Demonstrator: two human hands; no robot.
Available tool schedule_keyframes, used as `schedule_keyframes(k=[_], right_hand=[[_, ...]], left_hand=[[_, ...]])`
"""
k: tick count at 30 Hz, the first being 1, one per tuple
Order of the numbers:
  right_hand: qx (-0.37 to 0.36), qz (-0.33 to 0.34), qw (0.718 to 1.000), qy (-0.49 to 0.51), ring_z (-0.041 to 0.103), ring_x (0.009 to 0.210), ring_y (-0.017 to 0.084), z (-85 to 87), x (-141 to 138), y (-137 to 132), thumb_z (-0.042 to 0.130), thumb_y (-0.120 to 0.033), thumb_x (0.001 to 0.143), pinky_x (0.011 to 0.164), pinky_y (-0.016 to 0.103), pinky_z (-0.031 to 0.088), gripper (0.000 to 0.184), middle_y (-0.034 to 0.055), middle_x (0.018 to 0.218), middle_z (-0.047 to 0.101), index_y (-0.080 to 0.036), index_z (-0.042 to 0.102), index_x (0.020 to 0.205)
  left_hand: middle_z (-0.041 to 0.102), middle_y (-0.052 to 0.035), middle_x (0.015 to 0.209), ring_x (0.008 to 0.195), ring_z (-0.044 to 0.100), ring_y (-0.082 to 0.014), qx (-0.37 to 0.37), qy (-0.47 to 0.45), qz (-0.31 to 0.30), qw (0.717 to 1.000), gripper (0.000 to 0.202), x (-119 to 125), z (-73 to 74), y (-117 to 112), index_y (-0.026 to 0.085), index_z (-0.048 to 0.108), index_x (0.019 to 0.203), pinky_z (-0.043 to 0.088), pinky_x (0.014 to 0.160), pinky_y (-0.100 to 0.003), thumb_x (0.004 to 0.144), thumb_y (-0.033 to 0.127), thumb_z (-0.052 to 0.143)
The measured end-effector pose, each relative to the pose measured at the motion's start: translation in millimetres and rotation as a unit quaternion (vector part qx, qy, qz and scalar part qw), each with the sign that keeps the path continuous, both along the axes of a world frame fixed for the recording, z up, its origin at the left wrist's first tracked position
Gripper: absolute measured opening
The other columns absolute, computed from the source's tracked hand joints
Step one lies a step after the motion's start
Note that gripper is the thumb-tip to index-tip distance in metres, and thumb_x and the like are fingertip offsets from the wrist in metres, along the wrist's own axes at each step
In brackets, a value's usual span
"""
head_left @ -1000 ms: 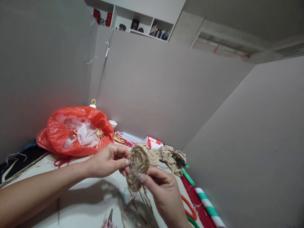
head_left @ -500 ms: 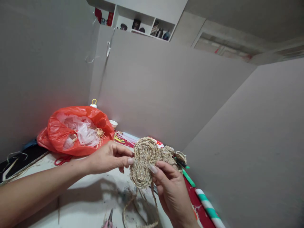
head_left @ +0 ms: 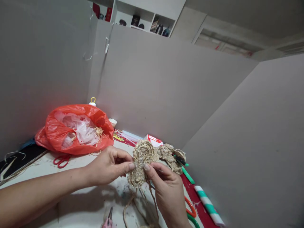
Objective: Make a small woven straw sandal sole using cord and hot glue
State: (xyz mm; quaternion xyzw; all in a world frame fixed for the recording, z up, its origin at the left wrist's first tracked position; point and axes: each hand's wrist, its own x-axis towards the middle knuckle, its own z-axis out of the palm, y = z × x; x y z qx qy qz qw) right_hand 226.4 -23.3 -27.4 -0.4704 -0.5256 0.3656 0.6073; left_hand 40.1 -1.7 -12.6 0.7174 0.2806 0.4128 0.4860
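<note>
Single head cam, facing forward and down.
Wide shot from head height: left hand (head_left: 109, 166) and right hand (head_left: 167, 186) near, tabletop (head_left: 78, 213) below, back wall (head_left: 152, 88) farther off, shelf (head_left: 127, 11) at top edge.

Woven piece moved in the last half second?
Yes: the woven piece shifted down and left at its top, against the red-and-white box, covering less of it.

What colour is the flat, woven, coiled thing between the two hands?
The flat, woven, coiled piece is light brown, like straw, seen best in the head view.
</note>
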Motion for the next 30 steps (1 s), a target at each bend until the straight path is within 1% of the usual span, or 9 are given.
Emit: schedule_keyframes(k=[4, 10, 13, 15, 16, 20, 23, 26, 30], right_hand=[[-0.003, 0.007, 0.999, 0.036, 0.049, 0.054, 0.011, -2.9, -2, 1, 0.081, -0.031, 0.065, 0.049, 0.021, 0.042, 0.017, -0.0008, 0.056, 0.061, -0.016, 0.072, 0.063], [0.012, 0.013, 0.997, 0.070, 0.049, 0.056, 0.011, -6.5, -2, 0, 0.080, -0.034, 0.067, 0.052, 0.021, 0.044, 0.019, -0.0029, 0.058, 0.060, -0.019, 0.069, 0.062], [0.019, 0.009, 0.997, 0.080, 0.050, 0.057, 0.012, -7.9, -2, 1, 0.081, -0.033, 0.066, 0.053, 0.022, 0.045, 0.018, -0.0028, 0.060, 0.061, -0.019, 0.070, 0.064], [0.024, 0.007, 0.996, 0.080, 0.051, 0.059, 0.013, -9.7, -2, 1, 0.081, -0.033, 0.066, 0.055, 0.023, 0.046, 0.017, -0.0018, 0.062, 0.062, -0.019, 0.071, 0.066], [0.026, 0.007, 0.997, 0.078, 0.052, 0.060, 0.013, -10.5, -3, 2, 0.081, -0.033, 0.066, 0.056, 0.024, 0.046, 0.017, -0.0013, 0.063, 0.063, -0.019, 0.071, 0.067], [0.038, 0.019, 0.998, 0.055, 0.053, 0.069, 0.016, -9.3, -5, 2, 0.080, -0.029, 0.066, 0.061, 0.025, 0.046, 0.016, 0.0001, 0.071, 0.061, -0.019, 0.069, 0.062], [0.044, 0.057, 0.997, 0.004, 0.052, 0.071, 0.016, -3.7, -6, 0, 0.076, -0.026, 0.071, 0.064, 0.026, 0.045, 0.016, 0.0008, 0.070, 0.059, -0.018, 0.068, 0.061], [0.048, 0.059, 0.996, -0.056, 0.046, 0.061, 0.014, 0.1, -6, -3, 0.072, -0.030, 0.075, 0.057, 0.024, 0.041, 0.023, -0.0013, 0.062, 0.052, -0.018, 0.063, 0.058], [0.036, 0.042, 0.995, -0.077, 0.041, 0.054, 0.012, -2.2, -7, -6, 0.070, -0.033, 0.077, 0.050, 0.023, 0.036, 0.029, -0.0035, 0.055, 0.047, -0.018, 0.058, 0.055]], left_hand=[[0.050, 0.0027, 0.057, 0.053, 0.043, -0.0081, -0.013, 0.004, -0.010, 1.000, 0.027, 1, 0.2, 1, 0.012, 0.064, 0.068, 0.035, 0.051, -0.021, 0.084, 0.034, 0.059], [0.053, 0.0015, 0.060, 0.057, 0.047, -0.0092, -0.019, -0.020, 0.000, 1.000, 0.025, 0, 7.9, 1, 0.013, 0.062, 0.066, 0.039, 0.055, -0.021, 0.082, 0.032, 0.059], [0.054, 0.0011, 0.064, 0.059, 0.048, -0.0098, -0.016, -0.014, 0.005, 1.000, 0.023, -3, 11.3, 2, 0.013, 0.065, 0.077, 0.040, 0.056, -0.022, 0.080, 0.035, 0.062], [0.052, 0.0027, 0.063, 0.057, 0.047, -0.0094, -0.016, -0.002, 0.014, 1.000, 0.025, -4, 11.8, 3, 0.013, 0.066, 0.088, 0.039, 0.055, -0.021, 0.079, 0.037, 0.064], [0.051, 0.0035, 0.061, 0.056, 0.046, -0.0090, -0.015, 0.004, 0.012, 1.000, 0.027, -4, 11.3, 4, 0.013, 0.067, 0.089, 0.037, 0.053, -0.021, 0.079, 0.038, 0.065], [0.056, -0.0004, 0.062, 0.058, 0.049, -0.0103, -0.007, 0.003, -0.020, 1.000, 0.029, -1, 6.0, 5, 0.012, 0.066, 0.070, 0.039, 0.054, -0.021, 0.080, 0.039, 0.063], [0.059, -0.0033, 0.066, 0.063, 0.052, -0.0130, 0.013, -0.014, 0.002, 1.000, 0.031, 2, 1.5, 5, 0.011, 0.066, 0.067, 0.042, 0.058, -0.024, 0.080, 0.039, 0.064], [0.056, -0.0024, 0.065, 0.063, 0.050, -0.0128, 0.029, -0.019, 0.026, 0.999, 0.032, 3, -2.0, 4, 0.012, 0.065, 0.063, 0.041, 0.057, -0.024, 0.079, 0.040, 0.065], [0.050, -0.0001, 0.062, 0.059, 0.044, -0.0107, 0.021, -0.024, 0.035, 0.999, 0.032, 6, -6.1, 1, 0.013, 0.063, 0.062, 0.038, 0.054, -0.022, 0.079, 0.039, 0.064]])
